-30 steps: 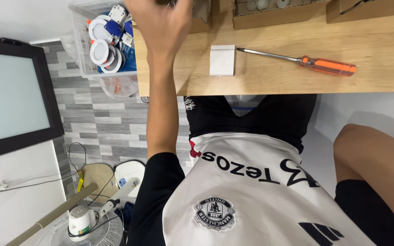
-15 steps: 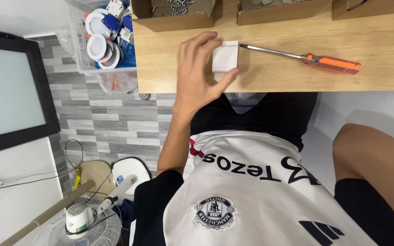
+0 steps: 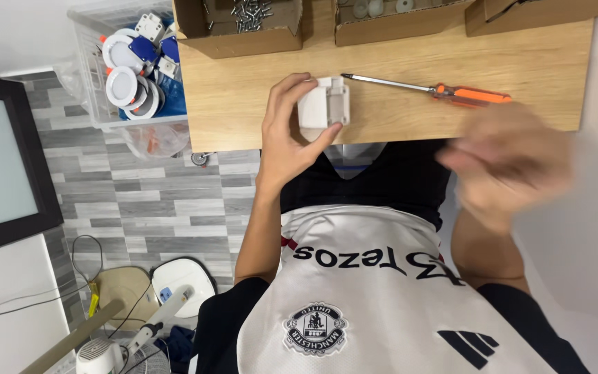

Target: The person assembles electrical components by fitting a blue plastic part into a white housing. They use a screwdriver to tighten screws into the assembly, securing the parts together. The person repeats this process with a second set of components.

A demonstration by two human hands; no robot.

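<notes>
Gripping white plastic box [image 3: 323, 104] near desk edge [image 3: 382, 133] – left hand [image 3: 288, 131]; right hand [image 3: 510, 163] blurred – grip unreadable.

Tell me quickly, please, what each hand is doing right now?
Left hand: closed on the white plastic block on the wooden table.
Right hand: motion-blurred, apparently holding nothing; cannot tell.

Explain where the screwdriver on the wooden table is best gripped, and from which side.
Grip the screwdriver by its thick orange handle, probably coming from the right, where the right hand is. It lies flat with its thin metal shaft pointing left at the white part held by the left hand.
</notes>
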